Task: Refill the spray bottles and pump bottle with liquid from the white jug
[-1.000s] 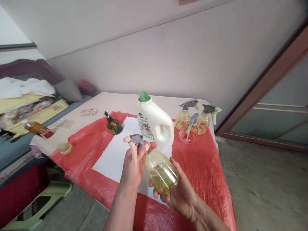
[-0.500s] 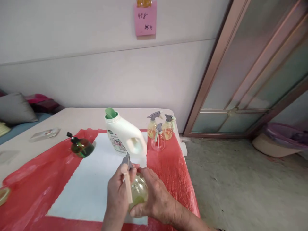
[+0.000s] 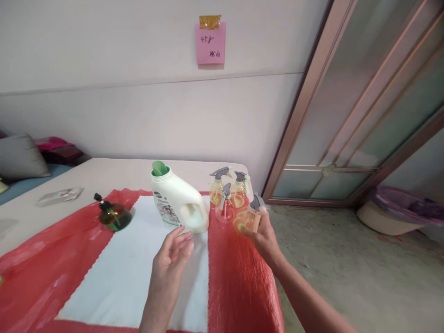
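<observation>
**Spray bottle held at the bench's right edge**

A pale bench (image 3: 104, 173) is seen running across the lower left of the frame, set against a plain light wall (image 3: 104, 92). Most of its near part is covered by a red plastic sheet (image 3: 239, 286), and a white cloth (image 3: 132, 273) with a scalloped left edge is laid over the middle of that sheet.

A small spray bottle (image 3: 244, 221) with yellowish liquid and a grey trigger head is held by the right hand (image 3: 263, 236), just right of centre, above the right edge of the red sheet; the grip is closed around the bottle's neck and trigger. The left hand (image 3: 171, 256) is held loosely open and empty over the white cloth, at lower centre, its fingertips close to the base of a white detergent jug (image 3: 180, 203).

The jug is stood on the far end of the cloth, its mouth topped by a green spout. Three more spray bottles (image 3: 227, 194) are grouped just right of it, near the held one. A round dark green bottle (image 3: 113, 215) is seen at the left on the red sheet, and a clear flat packet (image 3: 60, 195) lies on the bare bench beyond.

A pink note (image 3: 211, 42) is taped to the wall at upper centre. A brown-framed sliding door (image 3: 364, 115) fills the right side, with a concrete floor (image 3: 329, 259) below it. A grey cushion (image 3: 21, 156) is seen at far left.
</observation>
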Demonstrator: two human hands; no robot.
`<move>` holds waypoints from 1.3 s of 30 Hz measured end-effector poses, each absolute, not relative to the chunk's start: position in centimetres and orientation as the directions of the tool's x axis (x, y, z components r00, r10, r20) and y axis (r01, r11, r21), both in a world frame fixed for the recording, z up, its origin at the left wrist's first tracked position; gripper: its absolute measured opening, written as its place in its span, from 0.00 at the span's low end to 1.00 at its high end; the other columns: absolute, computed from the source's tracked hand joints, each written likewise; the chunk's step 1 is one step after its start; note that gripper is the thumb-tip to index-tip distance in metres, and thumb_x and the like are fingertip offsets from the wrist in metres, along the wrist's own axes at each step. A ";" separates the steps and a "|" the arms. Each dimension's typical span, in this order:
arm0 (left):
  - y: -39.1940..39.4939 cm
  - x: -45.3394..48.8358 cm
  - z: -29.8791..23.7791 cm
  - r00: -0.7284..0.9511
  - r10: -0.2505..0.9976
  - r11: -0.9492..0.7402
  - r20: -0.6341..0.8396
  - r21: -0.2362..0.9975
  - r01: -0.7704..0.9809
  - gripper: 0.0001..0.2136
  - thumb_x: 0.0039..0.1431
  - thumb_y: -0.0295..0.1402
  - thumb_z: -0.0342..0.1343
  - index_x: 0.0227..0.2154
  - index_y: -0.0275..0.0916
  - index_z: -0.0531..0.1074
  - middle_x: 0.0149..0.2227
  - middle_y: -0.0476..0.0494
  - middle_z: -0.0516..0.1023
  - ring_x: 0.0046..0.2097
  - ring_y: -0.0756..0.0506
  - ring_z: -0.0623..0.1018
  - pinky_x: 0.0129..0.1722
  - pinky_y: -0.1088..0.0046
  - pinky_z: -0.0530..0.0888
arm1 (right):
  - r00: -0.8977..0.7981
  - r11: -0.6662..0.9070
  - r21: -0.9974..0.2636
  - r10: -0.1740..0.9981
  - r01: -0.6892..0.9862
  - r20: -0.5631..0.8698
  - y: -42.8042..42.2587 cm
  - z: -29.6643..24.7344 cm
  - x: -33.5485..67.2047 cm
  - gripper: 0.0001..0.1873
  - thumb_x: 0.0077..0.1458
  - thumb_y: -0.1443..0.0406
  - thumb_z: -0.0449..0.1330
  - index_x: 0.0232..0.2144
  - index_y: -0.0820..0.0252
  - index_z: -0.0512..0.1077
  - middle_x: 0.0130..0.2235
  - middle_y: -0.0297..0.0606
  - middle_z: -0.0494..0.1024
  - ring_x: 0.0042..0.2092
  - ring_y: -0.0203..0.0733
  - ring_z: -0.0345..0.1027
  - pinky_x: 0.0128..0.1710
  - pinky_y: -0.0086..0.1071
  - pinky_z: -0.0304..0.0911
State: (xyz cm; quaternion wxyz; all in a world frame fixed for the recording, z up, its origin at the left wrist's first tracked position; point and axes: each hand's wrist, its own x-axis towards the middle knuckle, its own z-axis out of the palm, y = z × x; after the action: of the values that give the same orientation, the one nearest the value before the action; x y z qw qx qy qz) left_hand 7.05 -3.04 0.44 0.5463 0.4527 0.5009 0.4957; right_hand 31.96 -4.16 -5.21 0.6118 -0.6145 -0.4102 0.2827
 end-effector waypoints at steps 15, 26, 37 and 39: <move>-2.0 5.7 -0.6 0.039 0.995 0.092 -0.091 0.996 -0.010 0.20 0.46 0.45 0.66 0.41 0.39 0.76 0.42 0.38 0.81 0.46 0.38 0.78 0.49 0.64 0.71 | 0.808 0.052 -0.944 0.503 0.327 0.308 -4.3 -4.9 35.1 0.26 0.48 0.61 0.57 0.51 0.60 0.63 0.51 0.48 0.70 0.52 0.51 0.66 0.51 0.49 0.62; -0.5 3.4 -2.0 -0.228 0.972 -0.051 0.059 0.998 0.041 0.11 0.52 0.40 0.61 0.34 0.38 0.77 0.33 0.44 0.78 0.37 0.43 0.78 0.42 0.67 0.71 | -0.135 0.630 -0.187 0.427 0.754 0.894 -7.0 -4.4 21.6 0.26 0.52 0.72 0.59 0.55 0.60 0.63 0.42 0.45 0.77 0.41 0.44 0.72 0.38 0.36 0.70; 13.9 -6.5 -1.4 -0.752 0.631 0.109 0.191 0.938 0.329 0.23 0.54 0.38 0.61 0.51 0.36 0.66 0.56 0.32 0.68 0.59 0.35 0.67 0.54 0.55 0.66 | -0.223 0.607 -0.172 0.519 0.776 0.825 -5.8 -5.9 19.6 0.16 0.56 0.71 0.51 0.47 0.63 0.67 0.42 0.47 0.79 0.37 0.43 0.76 0.32 0.32 0.73; 16.2 -7.5 -1.0 -0.757 0.630 0.153 0.171 0.929 0.337 0.21 0.59 0.38 0.58 0.54 0.37 0.66 0.57 0.36 0.67 0.56 0.37 0.70 0.52 0.51 0.68 | -0.250 0.612 -0.153 0.521 0.776 0.816 -6.0 -6.3 19.6 0.16 0.56 0.73 0.50 0.47 0.63 0.68 0.43 0.48 0.79 0.37 0.43 0.77 0.32 0.32 0.73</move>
State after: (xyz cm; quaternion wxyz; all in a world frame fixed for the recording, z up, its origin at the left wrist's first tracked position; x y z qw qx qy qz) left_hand -7.52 16.22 -0.95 0.1297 0.3234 0.7481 0.5648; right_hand 19.56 -5.98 -6.35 0.4483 -0.4169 -0.7778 -0.1421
